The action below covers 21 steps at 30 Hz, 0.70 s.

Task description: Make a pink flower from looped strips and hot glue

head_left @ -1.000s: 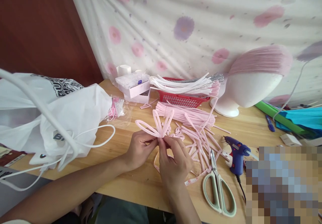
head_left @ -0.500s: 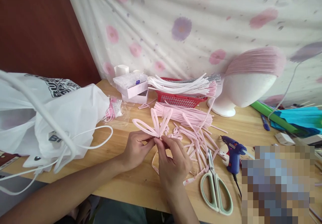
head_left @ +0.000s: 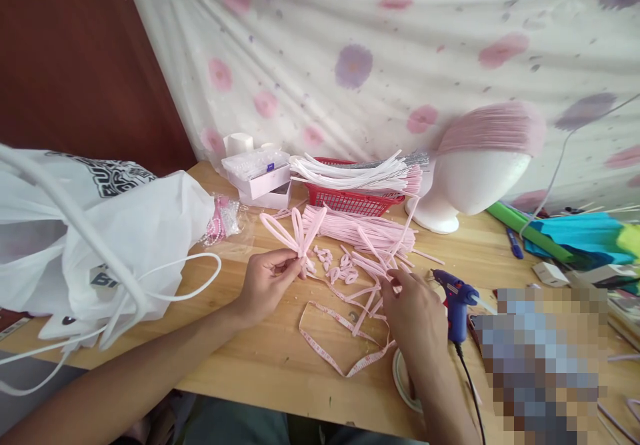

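Observation:
Pinched in my left hand (head_left: 270,282) is a bunch of pink pipe cleaner loops (head_left: 299,232), three loops fanning upward from the fingertips. My right hand (head_left: 413,308) is over the loose cut pink pipe cleaners (head_left: 367,292), its thumb and fingers curled together at the end of one strip. Small twisted pink pieces (head_left: 343,272) lie between the hands. A tape measure (head_left: 327,352) curls on the wood in front of them. Under my right forearm are scissors, mostly hidden, with a pale green handle (head_left: 400,382) showing.
A blue glue gun (head_left: 456,305) with a cord stands right of my right hand. Behind are a bundle of pink pipe cleaners (head_left: 355,228), a red basket (head_left: 350,200), stacked boxes (head_left: 263,178) and a white foam head (head_left: 473,182). White bags (head_left: 135,225) and cables fill the left.
My right hand has let go of the looped bunch and moved right to the cut strips, now covering much of the scissors. My left hand still holds the loops, slightly further left.

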{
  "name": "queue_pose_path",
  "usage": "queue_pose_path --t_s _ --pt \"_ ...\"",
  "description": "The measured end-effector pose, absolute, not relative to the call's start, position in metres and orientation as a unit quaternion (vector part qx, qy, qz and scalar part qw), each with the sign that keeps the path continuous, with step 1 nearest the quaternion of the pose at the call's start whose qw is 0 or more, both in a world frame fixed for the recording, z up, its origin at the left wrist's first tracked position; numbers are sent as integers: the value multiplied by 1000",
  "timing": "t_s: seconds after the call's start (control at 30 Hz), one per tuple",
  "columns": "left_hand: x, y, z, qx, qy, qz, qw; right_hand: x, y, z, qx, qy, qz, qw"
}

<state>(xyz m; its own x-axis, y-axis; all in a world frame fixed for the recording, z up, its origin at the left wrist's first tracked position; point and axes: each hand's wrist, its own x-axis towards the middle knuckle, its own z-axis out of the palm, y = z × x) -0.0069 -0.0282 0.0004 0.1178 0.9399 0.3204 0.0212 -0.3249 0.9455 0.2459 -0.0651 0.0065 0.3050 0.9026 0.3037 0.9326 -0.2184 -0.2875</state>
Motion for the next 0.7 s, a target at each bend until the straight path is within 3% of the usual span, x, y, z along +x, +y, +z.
queue_pose_path --t_s 0.1,0.27,0.33,0.47,0.6,0.7 --pt "-7 -26 0 611 394 541 423 245 -64 7 -764 -605 -45 220" --pt "-8 -26 1 619 402 531 416 210 -70 27 -649 -665 54 366" --pt "-8 -26 2 618 408 532 411 194 -68 33 -617 -692 118 357" --pt "-8 -23 5 604 413 542 413 178 -74 37 -582 -739 117 318" --pt "-8 -21 5 588 417 548 425 189 -111 32 -520 -745 133 397" --pt "-9 -21 4 581 417 550 431 208 -138 25 -520 -761 125 367"
